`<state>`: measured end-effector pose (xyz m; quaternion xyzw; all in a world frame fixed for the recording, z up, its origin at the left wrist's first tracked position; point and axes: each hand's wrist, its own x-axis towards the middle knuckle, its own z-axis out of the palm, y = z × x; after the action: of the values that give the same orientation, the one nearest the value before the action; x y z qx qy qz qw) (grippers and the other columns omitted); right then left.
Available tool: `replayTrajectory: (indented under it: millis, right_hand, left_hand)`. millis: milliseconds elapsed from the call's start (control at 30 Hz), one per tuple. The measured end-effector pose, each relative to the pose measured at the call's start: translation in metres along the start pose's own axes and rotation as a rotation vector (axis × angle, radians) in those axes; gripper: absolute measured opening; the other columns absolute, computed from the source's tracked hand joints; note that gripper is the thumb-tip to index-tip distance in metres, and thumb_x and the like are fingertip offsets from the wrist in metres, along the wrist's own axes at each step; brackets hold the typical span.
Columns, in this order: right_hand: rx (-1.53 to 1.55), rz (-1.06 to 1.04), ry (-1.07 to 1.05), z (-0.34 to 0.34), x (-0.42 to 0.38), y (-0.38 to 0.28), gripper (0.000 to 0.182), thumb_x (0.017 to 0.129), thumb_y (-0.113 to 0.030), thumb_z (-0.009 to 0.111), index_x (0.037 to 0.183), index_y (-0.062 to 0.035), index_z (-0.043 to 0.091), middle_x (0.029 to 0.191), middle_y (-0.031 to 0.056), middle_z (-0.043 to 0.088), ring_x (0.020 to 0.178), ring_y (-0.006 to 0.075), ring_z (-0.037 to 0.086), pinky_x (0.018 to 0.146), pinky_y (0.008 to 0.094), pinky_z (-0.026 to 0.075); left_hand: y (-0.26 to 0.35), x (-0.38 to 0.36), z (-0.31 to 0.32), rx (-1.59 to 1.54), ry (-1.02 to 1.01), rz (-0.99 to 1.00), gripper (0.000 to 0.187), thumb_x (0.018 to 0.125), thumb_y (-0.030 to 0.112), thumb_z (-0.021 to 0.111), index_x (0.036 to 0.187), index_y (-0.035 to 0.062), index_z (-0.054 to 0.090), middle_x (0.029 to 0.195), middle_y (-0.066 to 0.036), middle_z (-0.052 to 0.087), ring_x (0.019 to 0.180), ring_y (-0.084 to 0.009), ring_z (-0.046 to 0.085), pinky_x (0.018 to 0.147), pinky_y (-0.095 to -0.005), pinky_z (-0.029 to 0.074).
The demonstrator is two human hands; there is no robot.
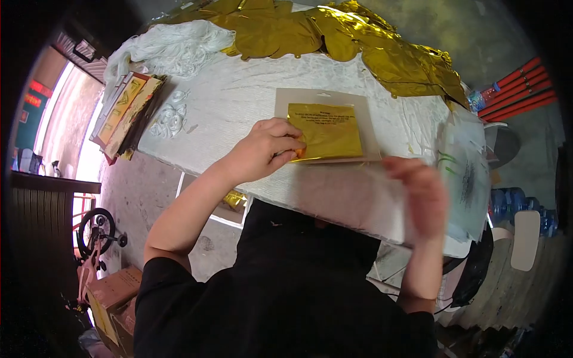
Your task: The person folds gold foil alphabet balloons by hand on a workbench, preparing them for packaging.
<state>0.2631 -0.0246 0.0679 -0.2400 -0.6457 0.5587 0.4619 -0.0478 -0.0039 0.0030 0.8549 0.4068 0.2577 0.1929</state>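
Far left: finished packs [122, 113] stacked, white string [173, 48] beside | centre: my left hand [262, 152] pinches the folded gold foil piece [325, 131] on its backing card [325, 98] | near right: my right hand [421, 197] is blurred, grip I cannot tell, at a clear sleeve [358, 203] | I judge bagging not yet done; gold foil heap [334, 36] waits far.

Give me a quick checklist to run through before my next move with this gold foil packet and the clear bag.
1. Left hand grips the gold foil packet at its lower left corner: ok.
2. Packet lies flat on its backing card: ok.
3. Right hand steady on the clear plastic bag: not ok, it is motion-blurred.
4. Bag mouth open: cannot tell.
5. White table around the card free of the gold foil pile: ok.
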Motion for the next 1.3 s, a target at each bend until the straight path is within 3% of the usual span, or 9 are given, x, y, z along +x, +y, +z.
replayTrajectory:
  millis: [67, 133, 233, 400, 633, 967, 1167, 1233, 1300]
  right_hand:
    - [0.088, -0.102, 0.342, -0.028, -0.016, -0.039, 0.021, 0.097, -0.021, 0.050, 0.086, -0.0038, 0.044, 0.082, 0.0069, 0.046, 0.073, 0.0202, 0.053, 0.075, 0.0357, 0.050]
    - [0.709, -0.141, 0.254, -0.066, -0.037, -0.067, 0.021, 0.097, -0.020, 0.050, 0.086, -0.0044, 0.041, 0.077, 0.0041, 0.039, 0.062, 0.0143, 0.043, 0.057, 0.0309, 0.045]
    - [0.383, -0.046, 0.328, -0.074, -0.057, -0.069, 0.016, 0.094, -0.014, 0.052, 0.084, -0.0044, 0.043, 0.076, 0.0046, 0.043, 0.058, 0.0129, 0.040, 0.046, 0.0313, 0.036]
    - [-0.426, 0.314, -0.042, -0.033, -0.063, -0.026, 0.018, 0.067, 0.003, 0.060, 0.051, -0.0012, 0.053, 0.049, 0.0057, 0.050, 0.053, 0.0187, 0.052, 0.048, 0.0284, 0.034]
    - [-0.996, 0.110, -0.211, -0.004, -0.052, 0.010, 0.037, 0.064, -0.012, 0.078, 0.097, -0.0081, 0.061, 0.103, 0.0067, 0.059, 0.089, 0.0277, 0.062, 0.073, 0.0340, 0.051]
    - [-0.910, 0.104, -0.145, -0.002, -0.036, 0.041, 0.018, 0.073, -0.008, 0.072, 0.087, -0.0037, 0.061, 0.095, 0.0076, 0.062, 0.072, 0.0187, 0.062, 0.062, 0.0275, 0.050]
    - [-0.704, 0.418, 0.041, 0.001, -0.018, 0.048, 0.013, 0.074, -0.010, 0.067, 0.073, -0.0007, 0.058, 0.074, 0.0131, 0.060, 0.066, 0.0286, 0.056, 0.060, 0.0363, 0.047]
    - [-0.850, 0.396, -0.026, 0.000, -0.013, 0.051, 0.013, 0.077, -0.007, 0.067, 0.078, 0.0016, 0.058, 0.067, 0.0079, 0.060, 0.055, 0.0112, 0.053, 0.052, 0.0250, 0.043]
    - [-0.861, 0.443, -0.043, 0.002, -0.009, 0.048, 0.013, 0.076, -0.007, 0.067, 0.076, 0.0014, 0.057, 0.068, 0.0079, 0.059, 0.055, 0.0115, 0.053, 0.052, 0.0257, 0.043]
  left_hand:
    - [0.001, 0.000, 0.000, -0.008, -0.001, 0.006, 0.023, 0.080, 0.005, 0.065, 0.102, 0.0070, 0.067, 0.114, -0.010, 0.059, 0.113, -0.0284, 0.051, 0.098, -0.0402, 0.037]
    - [0.002, 0.001, -0.001, -0.011, 0.003, 0.020, 0.023, 0.079, 0.005, 0.065, 0.102, 0.0069, 0.067, 0.114, -0.010, 0.059, 0.113, -0.0286, 0.051, 0.099, -0.0402, 0.037]
    - [0.007, -0.006, -0.004, 0.003, -0.010, 0.064, 0.023, 0.079, 0.006, 0.066, 0.102, 0.0063, 0.067, 0.114, -0.010, 0.060, 0.113, -0.0290, 0.051, 0.098, -0.0397, 0.039]
    - [0.030, -0.027, -0.009, -0.017, -0.052, 0.083, 0.028, 0.076, 0.014, 0.071, 0.101, 0.0049, 0.066, 0.113, -0.011, 0.059, 0.112, -0.0301, 0.051, 0.097, -0.0417, 0.039]
    - [0.064, -0.052, -0.008, 0.182, -0.029, 0.129, 0.032, 0.071, 0.021, 0.076, 0.097, 0.0051, 0.065, 0.112, -0.009, 0.061, 0.110, -0.0277, 0.053, 0.093, -0.0427, 0.043]
    - [0.058, -0.052, 0.010, -0.043, 0.208, -0.026, 0.010, 0.077, 0.004, 0.069, 0.085, 0.0022, 0.062, 0.086, -0.009, 0.066, 0.085, -0.0280, 0.062, 0.075, -0.0357, 0.051]
    - [0.058, -0.045, 0.010, -0.087, 0.222, -0.244, 0.010, 0.077, 0.002, 0.069, 0.079, 0.0031, 0.059, 0.073, -0.008, 0.059, 0.068, -0.0216, 0.057, 0.052, -0.0286, 0.045]
    - [0.054, -0.043, 0.012, -0.073, 0.251, -0.216, 0.013, 0.075, 0.003, 0.070, 0.077, 0.0034, 0.057, 0.070, -0.007, 0.055, 0.065, -0.0207, 0.054, 0.050, -0.0289, 0.042]
    - [0.059, -0.040, 0.011, -0.070, 0.242, -0.252, 0.015, 0.073, 0.002, 0.070, 0.077, 0.0040, 0.056, 0.070, -0.008, 0.055, 0.067, -0.0249, 0.055, 0.056, -0.0334, 0.044]
